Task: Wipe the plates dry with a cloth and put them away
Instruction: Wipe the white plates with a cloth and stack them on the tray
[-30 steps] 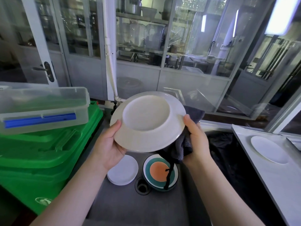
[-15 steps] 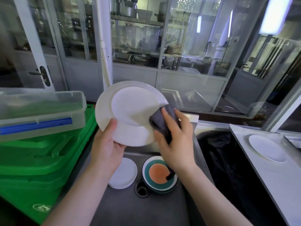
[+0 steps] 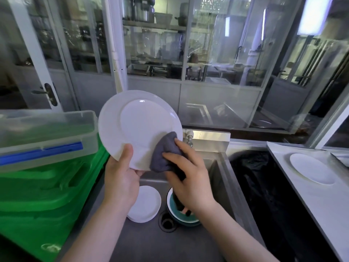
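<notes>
Setting: glass-fronted metal cabinets (image 3: 188, 53) fill the background behind a stainless steel sink (image 3: 151, 241).
Left hand: the left hand (image 3: 120, 178) grips the lower rim of a round white ceramic plate (image 3: 139, 127), thumb on the face turned to the camera, the other fingers hidden behind it.
Held plate: it is tilted up nearly on edge above the sink.
Right hand: the right hand (image 3: 187, 176) presses a bunched dark grey cloth (image 3: 164, 154) against the plate's lower right rim, fingers curled over the cloth; a tail of cloth hangs down under the palm.
Below the hands: a small white round plate (image 3: 146, 204) lies in the sink, just beside a teal-rimmed dish with an orange centre (image 3: 186, 217), largely hidden by the right wrist. A drain (image 3: 167, 222) sits between them.
Beyond the left hand: a clear plastic lidded box with a blue clip (image 3: 47, 137) rests on stacked green plastic crates (image 3: 43, 201).
Beyond the right hand: a black bin bag (image 3: 264, 186), then a pale counter (image 3: 321, 201) bearing an oval white plate (image 3: 311, 168).
</notes>
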A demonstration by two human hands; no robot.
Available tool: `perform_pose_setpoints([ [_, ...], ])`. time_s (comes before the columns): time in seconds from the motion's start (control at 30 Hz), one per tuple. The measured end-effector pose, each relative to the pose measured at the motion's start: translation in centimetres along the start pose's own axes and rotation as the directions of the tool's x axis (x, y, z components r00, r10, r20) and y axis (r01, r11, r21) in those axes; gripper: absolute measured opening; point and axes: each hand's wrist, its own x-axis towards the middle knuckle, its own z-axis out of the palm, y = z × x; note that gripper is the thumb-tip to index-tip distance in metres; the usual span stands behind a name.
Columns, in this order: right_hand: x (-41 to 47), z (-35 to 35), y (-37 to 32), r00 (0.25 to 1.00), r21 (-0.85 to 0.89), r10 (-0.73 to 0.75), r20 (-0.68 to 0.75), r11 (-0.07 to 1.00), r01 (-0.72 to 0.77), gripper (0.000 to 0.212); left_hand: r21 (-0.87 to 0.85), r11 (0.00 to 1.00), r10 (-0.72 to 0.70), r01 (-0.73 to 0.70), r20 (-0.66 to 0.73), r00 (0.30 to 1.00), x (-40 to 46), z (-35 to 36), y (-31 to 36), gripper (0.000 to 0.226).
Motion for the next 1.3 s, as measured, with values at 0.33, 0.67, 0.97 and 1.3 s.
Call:
perform_pose_setpoints([
  [0.33,6.1,-3.0,3.5,0.842,0.329,0.524,-0.129,0.823,-0.463,0.018,0.471,0.860,0.026,-0.198,0.347,0.938,-0.7,-1.5,1.3,0.023],
  [0.67,8.3,-2.9,-3.1,0.996,-0.067,0.031,-0.088,0.997,-0.037,0.043,0.723,0.583,0.078,-0.370,0.403,0.912,-1.3,-1.4,1.5,0.044],
  [0.97,4.5,-0.7,-5.9,0.935,-0.044,-0.319,0.151,0.943,0.329,0.044,0.804,0.533,0.089,-0.264,0.257,0.962,-1.1,-2.3,1.1,0.015],
  [1.3,8.4,-1.7,-2.3,0.994,-0.077,-0.110,0.022,0.991,0.111,0.042,0.647,0.687,0.071,-0.330,0.393,0.917,-1.0,-2.1,1.7,0.027],
])
